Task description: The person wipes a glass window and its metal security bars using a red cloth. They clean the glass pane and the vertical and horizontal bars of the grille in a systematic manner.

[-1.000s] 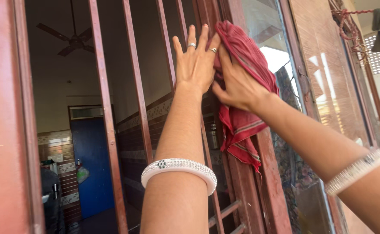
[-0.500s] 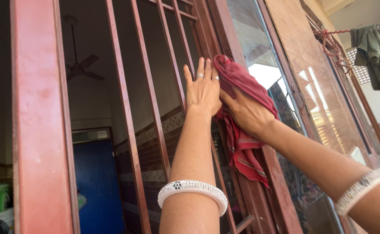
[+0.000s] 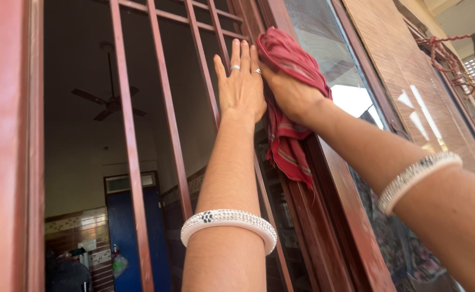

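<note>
The right hand (image 3: 291,92) presses a crumpled red cotton cloth with thin pale stripes (image 3: 289,65) against the reddish-brown wooden window frame (image 3: 324,178), high up where the frame meets the glass pane (image 3: 324,32). Its grip is closed over the upper bunch of the cloth, fingers curled into the fabric and mostly hidden by it, while the loose lower end hangs down along the frame below the wrist. The left hand (image 3: 241,81) lies flat and open just beside it, fingers straight and pointing upward, palm against the frame's inner edge next to the nearest of the reddish-brown metal grille bars (image 3: 170,124); it holds nothing (two rings show on its fingers). Its little-finger side touches the cloth and the right hand.

Each forearm wears a bangle: a white beaded bangle with a dark patch (image 3: 228,224) on the left, a slimmer pale beaded bangle (image 3: 416,173) on the right.

Through the grille, a dark ceiling fan (image 3: 107,103) hangs in the dim room, with a blue door (image 3: 134,238) lower down. At the far right, a knotted red rope (image 3: 443,51) runs along the wall.
</note>
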